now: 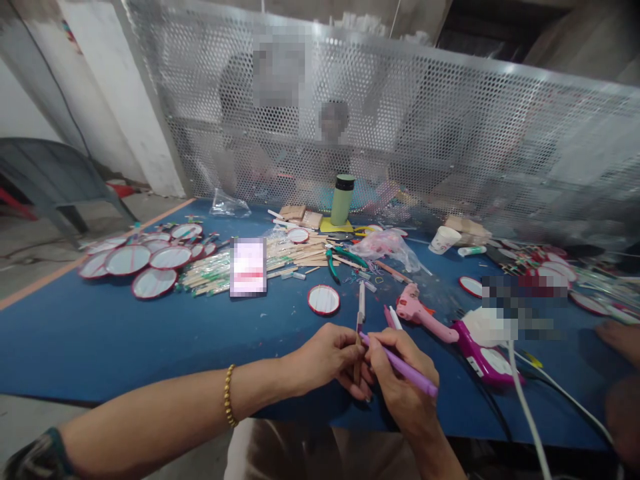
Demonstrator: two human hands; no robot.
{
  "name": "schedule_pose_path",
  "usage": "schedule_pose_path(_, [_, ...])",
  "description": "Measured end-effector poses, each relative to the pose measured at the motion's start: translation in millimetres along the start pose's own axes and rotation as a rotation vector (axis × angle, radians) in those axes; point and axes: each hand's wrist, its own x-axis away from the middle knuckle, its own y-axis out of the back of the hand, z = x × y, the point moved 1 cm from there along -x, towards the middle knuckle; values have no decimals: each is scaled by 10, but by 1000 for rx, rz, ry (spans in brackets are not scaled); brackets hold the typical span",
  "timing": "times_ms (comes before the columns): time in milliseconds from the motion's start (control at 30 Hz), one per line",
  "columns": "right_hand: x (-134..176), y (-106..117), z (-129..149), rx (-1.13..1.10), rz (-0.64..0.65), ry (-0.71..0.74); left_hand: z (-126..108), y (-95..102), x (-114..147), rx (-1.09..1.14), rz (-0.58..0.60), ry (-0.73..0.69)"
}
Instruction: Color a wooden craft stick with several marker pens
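Near the table's front edge, my left hand (333,353) is closed, pinching a thin wooden stick (357,368) between thumb and fingers. My right hand (407,377) is wrapped round a purple marker pen (403,367), held slanted like a writing tool. The pen's tip meets the upper part of the stick, where the two hands come close together. Just beyond my fingertips is a narrow pale strip with a dark end (361,303); I cannot make out its kind. A small round red-rimmed disc (323,300) lies beyond my left hand.
More red-rimmed discs (127,259) crowd the left. A phone (249,267), wooden sticks (305,255), green-handled pliers (333,267) and a green bottle (342,200) stand or lie farther back. Rightward are a pink glue gun (425,317), cables, a paper cup (444,240) and another person's hand (620,337).
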Motion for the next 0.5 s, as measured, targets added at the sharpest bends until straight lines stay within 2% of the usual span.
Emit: schedule_pose_path(500, [9,-10,-16,-2,-32,12,12,-6,-9,-2,-23,17])
